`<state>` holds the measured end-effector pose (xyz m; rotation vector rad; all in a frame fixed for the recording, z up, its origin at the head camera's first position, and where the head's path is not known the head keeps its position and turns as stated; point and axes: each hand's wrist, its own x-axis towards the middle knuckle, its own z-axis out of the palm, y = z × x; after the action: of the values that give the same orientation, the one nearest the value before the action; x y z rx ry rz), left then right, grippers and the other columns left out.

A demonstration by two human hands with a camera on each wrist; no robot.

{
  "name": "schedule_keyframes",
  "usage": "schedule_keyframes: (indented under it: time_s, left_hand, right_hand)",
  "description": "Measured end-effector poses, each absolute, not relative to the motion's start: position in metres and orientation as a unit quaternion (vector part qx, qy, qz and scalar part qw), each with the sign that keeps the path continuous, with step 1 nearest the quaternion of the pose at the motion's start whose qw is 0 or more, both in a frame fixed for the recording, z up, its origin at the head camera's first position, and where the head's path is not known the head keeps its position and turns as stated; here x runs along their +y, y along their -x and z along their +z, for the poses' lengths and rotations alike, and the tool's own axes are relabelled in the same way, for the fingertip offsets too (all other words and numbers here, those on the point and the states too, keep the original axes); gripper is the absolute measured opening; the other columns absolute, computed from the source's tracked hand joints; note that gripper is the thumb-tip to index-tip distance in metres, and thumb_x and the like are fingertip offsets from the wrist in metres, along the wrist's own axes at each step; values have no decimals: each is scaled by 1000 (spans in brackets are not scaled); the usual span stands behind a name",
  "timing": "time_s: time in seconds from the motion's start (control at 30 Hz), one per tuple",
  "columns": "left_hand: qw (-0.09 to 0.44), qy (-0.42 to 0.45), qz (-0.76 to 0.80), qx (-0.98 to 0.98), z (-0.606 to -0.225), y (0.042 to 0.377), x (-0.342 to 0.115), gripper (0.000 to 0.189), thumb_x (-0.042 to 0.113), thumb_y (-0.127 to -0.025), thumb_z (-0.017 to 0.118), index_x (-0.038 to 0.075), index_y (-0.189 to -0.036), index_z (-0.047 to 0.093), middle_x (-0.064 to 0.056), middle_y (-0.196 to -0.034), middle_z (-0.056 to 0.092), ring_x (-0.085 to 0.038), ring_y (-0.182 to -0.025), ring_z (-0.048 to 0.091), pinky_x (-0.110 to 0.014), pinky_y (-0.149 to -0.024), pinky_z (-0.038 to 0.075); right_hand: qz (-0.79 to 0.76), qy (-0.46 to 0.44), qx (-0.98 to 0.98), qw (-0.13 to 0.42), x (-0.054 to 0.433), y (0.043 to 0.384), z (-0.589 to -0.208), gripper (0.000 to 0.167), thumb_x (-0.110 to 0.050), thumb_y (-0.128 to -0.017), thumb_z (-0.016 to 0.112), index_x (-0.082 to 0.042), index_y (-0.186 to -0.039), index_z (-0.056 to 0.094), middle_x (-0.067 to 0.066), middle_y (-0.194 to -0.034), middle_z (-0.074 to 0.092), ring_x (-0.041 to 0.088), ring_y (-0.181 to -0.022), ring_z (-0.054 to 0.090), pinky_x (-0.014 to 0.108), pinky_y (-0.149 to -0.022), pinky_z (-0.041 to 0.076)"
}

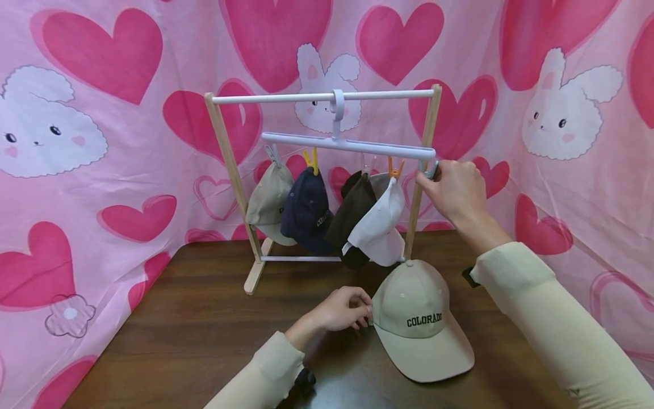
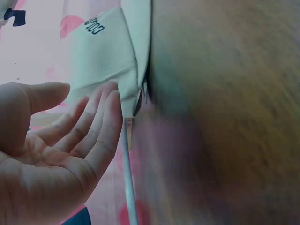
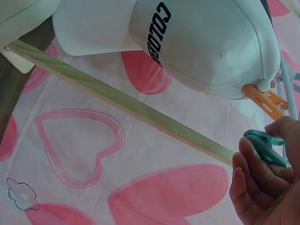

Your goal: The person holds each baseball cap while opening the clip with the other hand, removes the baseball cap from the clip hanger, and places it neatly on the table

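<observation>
A beige cap (image 1: 416, 301) lettered COLORADO sits on the table, brim toward me. My left hand (image 1: 338, 309) is at its left side; in the left wrist view the fingertips reach the cap's edge (image 2: 105, 61), thumb apart from the loosely bent fingers. My right hand (image 1: 455, 184) pinches a teal clip (image 3: 263, 146) at the right end of the lavender hanger (image 1: 352, 146). Clipped along that hanger are a beige cap (image 1: 271, 196), a navy cap (image 1: 306, 210), a dark brown cap (image 1: 352, 216) and a white cap (image 1: 378, 221), the last by an orange clip (image 3: 265, 101).
The hanger hooks over the white top bar (image 1: 276, 99) of a wooden-legged rack (image 1: 225, 142) and tilts down to the right. A lower white bar (image 1: 298, 259) joins the legs. Behind the brown table (image 1: 204, 329) hangs a pink cloth (image 1: 194, 51) with hearts and rabbits.
</observation>
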<state>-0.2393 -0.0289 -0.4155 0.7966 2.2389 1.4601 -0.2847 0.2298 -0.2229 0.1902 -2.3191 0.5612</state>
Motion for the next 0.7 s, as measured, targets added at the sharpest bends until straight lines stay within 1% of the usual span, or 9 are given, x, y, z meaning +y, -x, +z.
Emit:
schedule_keyframes:
  time_s: [0.23,0.33,0.5,0.6,0.7]
  left_hand:
    - [137,-290,525,789,-407,245,-28,19,8,-101,60,-4,-116,64,-24,-102,72,-35,-87,72,-37,-71,62]
    - [121,-293,529,787,-404,247,-26,21,8,-102,60,-4,-119,63,-25,-106,71,-39,-91,72,-36,-74,62]
    - [90,-287,539,787,-401,251,-25,23,10,-102,62,-2,-121,63,-23,-110,71,-35,-94,73,-31,-75,60]
    - [72,-279,542,789,-398,252,-26,24,10,-101,63,-2,-122,62,-20,-111,71,-35,-96,72,-31,-77,59]
    - [59,-277,538,793,-396,254,-26,27,13,-102,63,-1,-125,62,-16,-116,71,-33,-102,71,-35,-85,59]
  right_hand:
    - [218,-64,-903,365,230,282,-223,40,-37,-96,67,-2,-76,64,10,-57,53,26,-50,49,35,-48,42]
    - [216,-61,-903,366,230,282,-223,40,-37,-96,67,-2,-75,64,10,-57,53,26,-50,49,35,-48,42]
    - [212,-60,-904,367,230,280,-223,43,-38,-97,66,-3,-71,64,9,-55,52,26,-49,48,35,-48,42]
    - [210,-60,-905,365,230,278,-224,45,-39,-98,65,-3,-71,64,9,-55,52,26,-49,48,36,-49,42]
    - [212,-58,-905,364,230,277,-225,45,-41,-98,65,-3,-74,66,9,-57,54,26,-49,49,35,-50,43]
